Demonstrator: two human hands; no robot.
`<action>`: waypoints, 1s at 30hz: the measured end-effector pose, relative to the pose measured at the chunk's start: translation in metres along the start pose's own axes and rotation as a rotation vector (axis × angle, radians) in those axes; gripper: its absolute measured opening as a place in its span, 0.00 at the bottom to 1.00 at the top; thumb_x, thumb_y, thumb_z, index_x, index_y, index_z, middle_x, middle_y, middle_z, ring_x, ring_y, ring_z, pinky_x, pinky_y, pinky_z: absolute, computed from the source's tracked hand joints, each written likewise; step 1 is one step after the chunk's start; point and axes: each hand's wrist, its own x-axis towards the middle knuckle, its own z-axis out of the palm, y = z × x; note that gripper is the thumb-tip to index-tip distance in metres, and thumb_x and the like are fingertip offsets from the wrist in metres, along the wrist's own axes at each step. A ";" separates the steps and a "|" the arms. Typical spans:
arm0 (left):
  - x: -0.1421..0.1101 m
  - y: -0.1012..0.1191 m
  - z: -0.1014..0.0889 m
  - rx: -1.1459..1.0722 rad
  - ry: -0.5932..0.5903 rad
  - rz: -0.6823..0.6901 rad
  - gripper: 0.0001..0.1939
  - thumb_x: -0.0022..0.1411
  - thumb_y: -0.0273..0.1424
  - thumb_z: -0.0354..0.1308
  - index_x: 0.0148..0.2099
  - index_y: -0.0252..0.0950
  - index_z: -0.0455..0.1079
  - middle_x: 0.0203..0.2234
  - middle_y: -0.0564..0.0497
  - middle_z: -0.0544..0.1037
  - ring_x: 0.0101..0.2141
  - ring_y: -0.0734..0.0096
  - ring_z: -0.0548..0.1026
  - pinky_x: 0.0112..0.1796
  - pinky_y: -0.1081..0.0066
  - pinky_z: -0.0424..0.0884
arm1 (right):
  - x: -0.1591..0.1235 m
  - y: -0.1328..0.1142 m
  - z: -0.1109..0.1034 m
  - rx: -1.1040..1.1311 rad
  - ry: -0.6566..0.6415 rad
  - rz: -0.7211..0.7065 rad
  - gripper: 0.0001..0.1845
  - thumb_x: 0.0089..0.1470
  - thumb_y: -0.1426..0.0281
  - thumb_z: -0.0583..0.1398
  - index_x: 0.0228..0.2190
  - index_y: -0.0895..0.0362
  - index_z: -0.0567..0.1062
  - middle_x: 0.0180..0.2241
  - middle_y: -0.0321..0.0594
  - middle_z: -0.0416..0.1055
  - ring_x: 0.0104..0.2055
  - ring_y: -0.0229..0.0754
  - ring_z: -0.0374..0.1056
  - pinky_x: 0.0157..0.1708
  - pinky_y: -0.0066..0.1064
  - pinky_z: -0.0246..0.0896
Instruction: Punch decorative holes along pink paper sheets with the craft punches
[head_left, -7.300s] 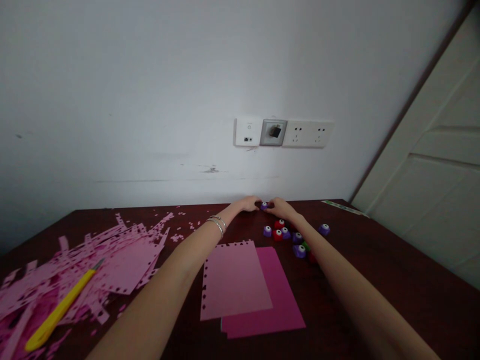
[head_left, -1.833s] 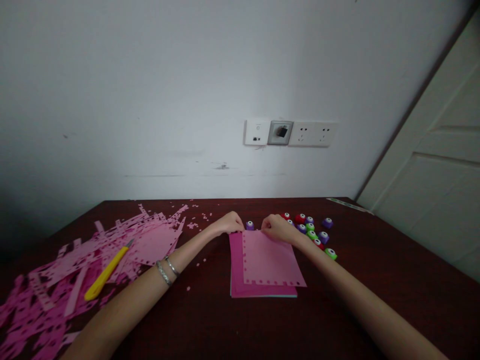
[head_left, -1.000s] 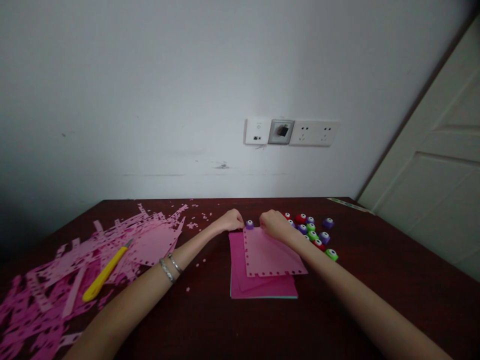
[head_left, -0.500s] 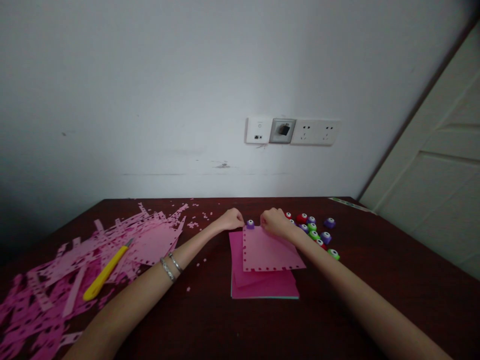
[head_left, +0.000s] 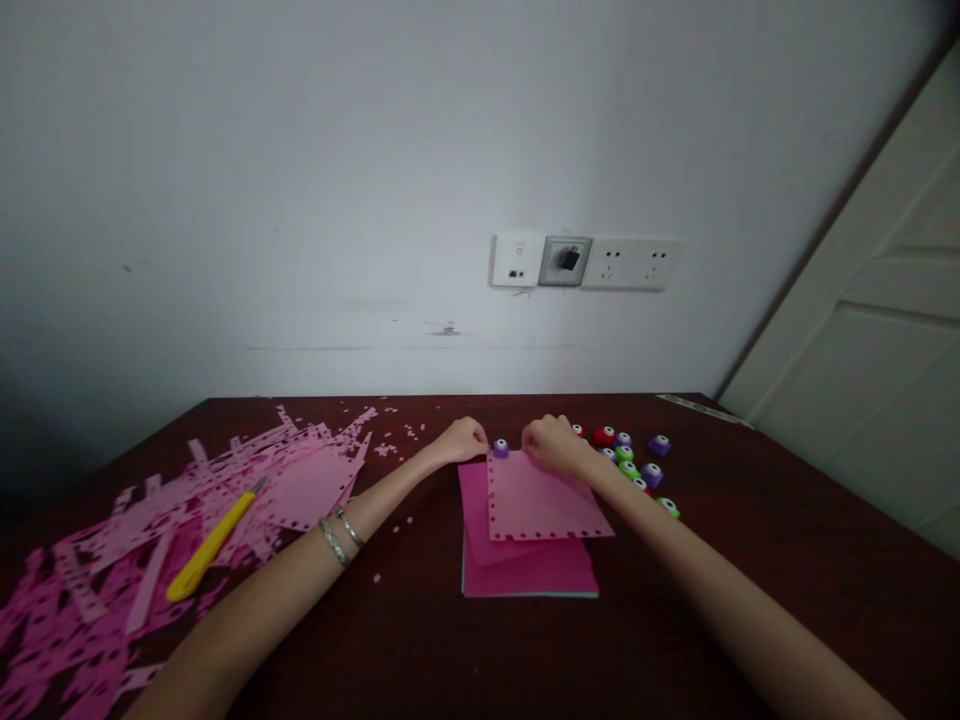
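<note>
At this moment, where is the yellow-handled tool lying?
In the head view, the yellow-handled tool lies on the left, on the pink paper scraps, left of the left forearm.

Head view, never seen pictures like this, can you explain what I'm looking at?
There's no machine here, just a person's left hand and right hand. One head-worn camera, looking forward and down, took every picture. The right hand holds the far edge of a light pink sheet; the left hand is by its far left corner, its grip unclear. A purple punch sits at that edge between them. Beneath lie darker pink sheets. The dark table also bears punched pink paper and a yellow knife at left, and more punches at right.
</note>
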 end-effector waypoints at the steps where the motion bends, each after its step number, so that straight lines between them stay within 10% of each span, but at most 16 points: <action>1: -0.001 0.001 0.000 0.000 0.001 -0.002 0.08 0.47 0.27 0.56 0.27 0.31 0.76 0.22 0.50 0.76 0.27 0.71 0.72 0.28 0.75 0.63 | 0.000 0.000 0.000 -0.003 0.000 0.002 0.13 0.50 0.74 0.53 0.28 0.57 0.78 0.32 0.47 0.75 0.38 0.48 0.68 0.40 0.37 0.51; 30: -0.012 0.008 -0.005 -0.048 0.070 0.239 0.22 0.49 0.16 0.45 0.44 0.28 0.71 0.40 0.44 0.76 0.38 0.71 0.73 0.40 0.73 0.66 | -0.060 0.010 0.002 0.271 0.084 -0.124 0.13 0.50 0.68 0.58 0.38 0.61 0.74 0.38 0.47 0.70 0.40 0.45 0.66 0.40 0.32 0.58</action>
